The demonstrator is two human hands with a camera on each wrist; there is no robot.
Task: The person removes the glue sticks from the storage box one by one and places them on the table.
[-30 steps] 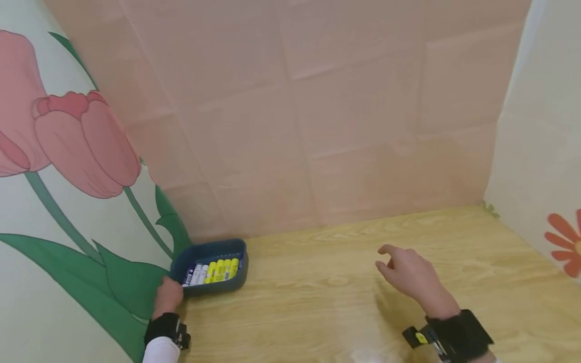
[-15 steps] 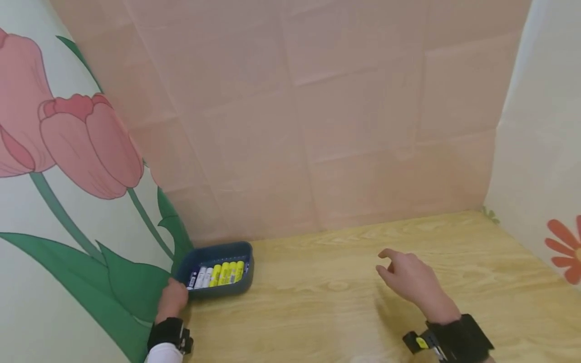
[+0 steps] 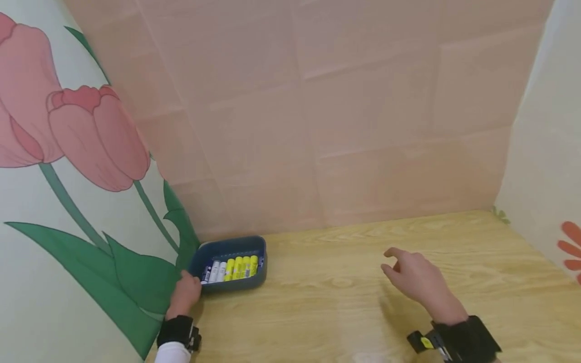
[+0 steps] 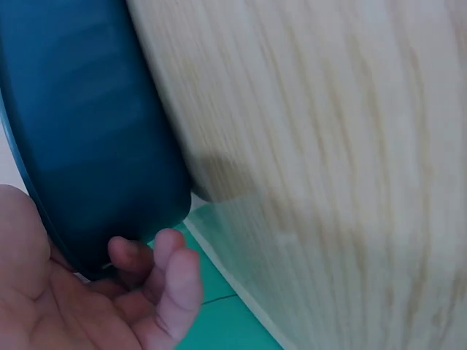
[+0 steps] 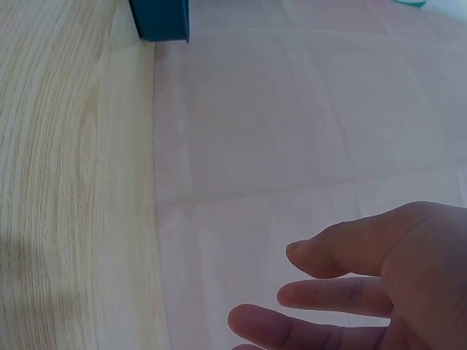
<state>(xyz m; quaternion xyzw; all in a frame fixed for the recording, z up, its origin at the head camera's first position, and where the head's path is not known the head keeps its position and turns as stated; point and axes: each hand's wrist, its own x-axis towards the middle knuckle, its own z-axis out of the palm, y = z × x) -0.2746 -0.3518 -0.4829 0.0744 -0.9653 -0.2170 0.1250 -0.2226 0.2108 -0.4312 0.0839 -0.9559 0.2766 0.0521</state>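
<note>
Hands apart on wooden table (image 3: 345, 307). Left hand (image 3: 187, 295) grips near-left corner of blue tray (image 3: 232, 248), fingers (image 4: 157, 266) curled under its edge. Tray sits at table's back-left corner against tulip-print wall (image 3: 68, 201), holding row of white and yellow tubes (image 3: 230, 268). Right hand (image 3: 415, 277) hovers over table mid-right, fingers loosely spread, holding nothing.

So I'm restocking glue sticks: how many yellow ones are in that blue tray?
4 yellow sticks, side by side at the right of the row in the blue tray, beside white ones; the near wall may hide more.
</note>
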